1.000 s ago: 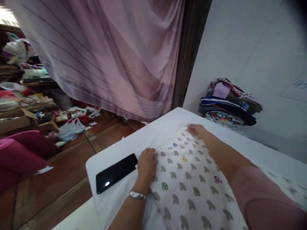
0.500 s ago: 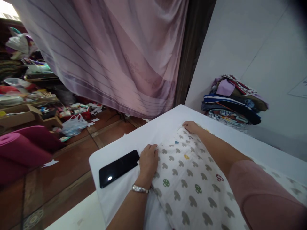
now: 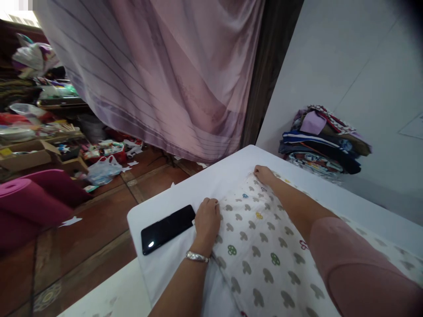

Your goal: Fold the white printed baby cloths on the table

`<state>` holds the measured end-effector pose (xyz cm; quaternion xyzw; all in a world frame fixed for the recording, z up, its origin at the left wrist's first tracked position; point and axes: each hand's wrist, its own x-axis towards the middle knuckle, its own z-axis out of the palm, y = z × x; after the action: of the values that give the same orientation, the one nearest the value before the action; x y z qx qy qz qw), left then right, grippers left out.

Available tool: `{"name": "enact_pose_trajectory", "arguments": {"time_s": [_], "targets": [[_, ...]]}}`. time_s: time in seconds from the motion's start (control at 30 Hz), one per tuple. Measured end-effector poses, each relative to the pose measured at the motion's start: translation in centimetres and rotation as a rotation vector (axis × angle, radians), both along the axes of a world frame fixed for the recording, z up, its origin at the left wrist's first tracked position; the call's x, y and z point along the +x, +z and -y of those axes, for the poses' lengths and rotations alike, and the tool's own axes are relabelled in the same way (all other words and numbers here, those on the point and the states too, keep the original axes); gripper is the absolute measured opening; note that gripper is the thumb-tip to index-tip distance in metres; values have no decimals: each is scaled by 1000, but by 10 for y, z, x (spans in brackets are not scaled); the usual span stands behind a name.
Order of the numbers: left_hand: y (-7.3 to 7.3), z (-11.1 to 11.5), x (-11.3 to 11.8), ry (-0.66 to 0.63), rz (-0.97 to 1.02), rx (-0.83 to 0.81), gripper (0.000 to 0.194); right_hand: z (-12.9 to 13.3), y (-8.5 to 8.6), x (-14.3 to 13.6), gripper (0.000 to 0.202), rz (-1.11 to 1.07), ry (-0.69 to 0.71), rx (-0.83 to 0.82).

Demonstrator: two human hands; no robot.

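White cloth printed with grey, green, yellow and red mushroom shapes [image 3: 256, 237] lies over the white table [image 3: 158, 198]. My left hand [image 3: 208, 220], a silver bracelet at its wrist, pinches the cloth's left corner. At the far corner of the same cloth, my right hand [image 3: 263, 175] has its fingers closed on the edge. Between the two hands the cloth's far edge runs slanting across the table. Just left of my left hand a black phone [image 3: 168, 230] lies flat, screen up.
Folded clothes [image 3: 324, 136] are stacked by the wall at the right. A pink curtain [image 3: 185, 79] hangs behind the table. On the tiled floor at the left are a rolled pink mat [image 3: 29, 207], a plastic bag [image 3: 104, 171] and cardboard boxes [image 3: 29, 156].
The view has shifted slightly, so most things appear a little further right. Both hands keep their hold on the cloth, with hardly any movement over the table.
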<state>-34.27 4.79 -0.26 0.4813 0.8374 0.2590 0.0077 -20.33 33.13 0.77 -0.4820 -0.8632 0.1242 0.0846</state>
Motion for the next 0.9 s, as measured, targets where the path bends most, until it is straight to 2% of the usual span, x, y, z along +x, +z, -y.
{"name": "enact_pose_trajectory", "arguments": {"time_s": [0.1, 0.27, 0.47, 0.53, 0.67, 0.8, 0.9], "targets": [[1, 1, 1, 50, -3, -14, 23, 2, -4, -5, 17, 6, -15, 43], [0, 0, 1, 52, -1, -30, 22, -4, -9, -9, 22, 31, -13, 47], [-2, 0, 0, 54, 0, -23, 22, 1, -13, -7, 43, 2, -22, 72], [-2, 1, -1, 48, 4, -26, 22, 7, -14, -1, 46, -18, -4, 93], [-1, 1, -2, 41, 3, -34, 23, 15, -17, 23, 36, -21, 34, 154], [0, 0, -1, 38, -22, -34, 23, 4, -27, 46, 41, 35, 21, 175], [-1, -1, -1, 40, -25, -49, 23, -10, -33, 48, 45, 85, 9, 152]]}}
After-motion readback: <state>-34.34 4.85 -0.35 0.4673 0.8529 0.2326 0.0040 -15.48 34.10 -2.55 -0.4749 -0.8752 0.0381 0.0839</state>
